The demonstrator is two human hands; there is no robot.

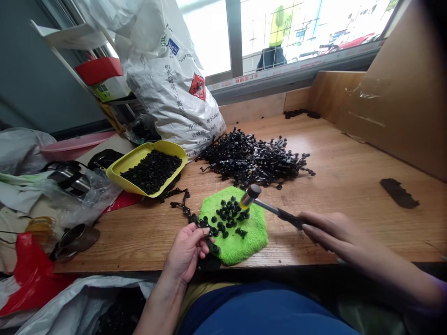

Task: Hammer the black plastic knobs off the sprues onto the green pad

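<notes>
My right hand (328, 232) is wrapped round the dark handle of a small mallet (279, 213). Its head, black on top with a yellow end, hovers over or touches the far right part of a bright green cloth pad (253, 237). Several loose black plastic studs (228, 211) with round heads lie on the pad. At the pad's left edge, my left hand (188, 249) pinches a chain of linked black plastic parts (185, 204). The chain trails away from my fingers over the wooden table. What lies directly under the mallet head is hidden.
Behind the pad lies a large heap of black plastic parts (251, 158). A yellow scoop tray (115, 174) full of small black pieces is to its left, before a white printed sack (150, 93). A metal cup (78, 237) stands left; cardboard (398, 93) leans right.
</notes>
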